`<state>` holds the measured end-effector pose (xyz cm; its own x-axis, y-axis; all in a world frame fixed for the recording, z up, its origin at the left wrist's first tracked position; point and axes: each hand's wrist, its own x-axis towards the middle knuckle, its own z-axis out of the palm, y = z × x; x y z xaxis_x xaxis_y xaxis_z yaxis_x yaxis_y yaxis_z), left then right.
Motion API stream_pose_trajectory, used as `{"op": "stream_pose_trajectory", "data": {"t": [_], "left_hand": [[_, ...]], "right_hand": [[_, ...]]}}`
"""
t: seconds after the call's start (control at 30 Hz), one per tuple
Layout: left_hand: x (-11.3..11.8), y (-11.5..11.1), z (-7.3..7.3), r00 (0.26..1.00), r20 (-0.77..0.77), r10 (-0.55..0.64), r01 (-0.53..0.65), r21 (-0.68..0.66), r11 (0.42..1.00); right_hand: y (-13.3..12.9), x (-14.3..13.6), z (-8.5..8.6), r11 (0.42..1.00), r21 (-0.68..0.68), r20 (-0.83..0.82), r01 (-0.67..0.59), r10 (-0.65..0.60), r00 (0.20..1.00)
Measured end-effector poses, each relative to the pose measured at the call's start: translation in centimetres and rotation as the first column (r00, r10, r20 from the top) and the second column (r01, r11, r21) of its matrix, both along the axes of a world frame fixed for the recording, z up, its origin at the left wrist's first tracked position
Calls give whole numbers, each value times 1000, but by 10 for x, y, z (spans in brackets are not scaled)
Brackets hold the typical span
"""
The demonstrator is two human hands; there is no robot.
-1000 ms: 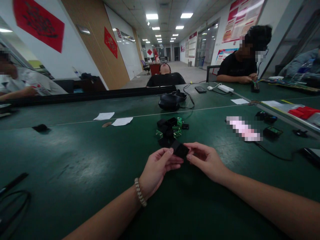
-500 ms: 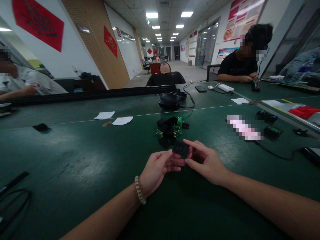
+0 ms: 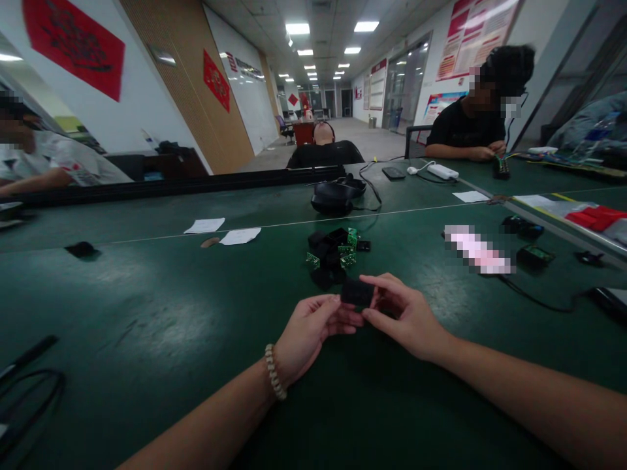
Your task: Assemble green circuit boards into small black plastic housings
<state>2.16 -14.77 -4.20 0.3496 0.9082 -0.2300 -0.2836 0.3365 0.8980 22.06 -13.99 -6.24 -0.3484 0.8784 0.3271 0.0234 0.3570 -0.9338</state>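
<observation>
Between both hands, above the green table (image 3: 196,365), is a small black plastic box (image 3: 357,293). My left hand (image 3: 318,321) grips its left end, thumb on the near edge and fingers beneath. At the other end, my right hand (image 3: 404,316) pinches the box between thumb and fingertips. Its face looks dark and plain, too dim for detail. Just beyond the box lies a heap of black plastic housings (image 3: 328,247). Small green circuit boards (image 3: 348,258) are mixed into this heap. A small black piece (image 3: 363,246) rests at the heap's right side.
A black case (image 3: 336,196) with a cable lies farther back. White papers (image 3: 240,236) are to the left. On the right are a blurred-out phone-like item (image 3: 477,251) with a cable and black parts (image 3: 535,256). A co-worker (image 3: 467,124) sits at the far right.
The black box has been tilted in my hands; the row of round marks seen on its face before no longer shows. Both hands stay in nearly the same place.
</observation>
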Motion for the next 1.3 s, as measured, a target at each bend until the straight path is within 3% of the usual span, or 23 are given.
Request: {"op": "stream_pose_trajectory", "data": {"t": [0.53,1.03,1.3], "left_hand": [[5,-3,1,985,21,172,-173,26,985],[1,-1,1,990,-86,114,-104,112,988],[0,-1,-2,987,-104,123,-104,168,980]], "right_hand": [[-2,-2,7,990,99,7,97,-98,995],[-3,-4,2,998,-27,-65,54,-55,996],[-1,-2,4,994,-105,0,29,-29,1000]]}}
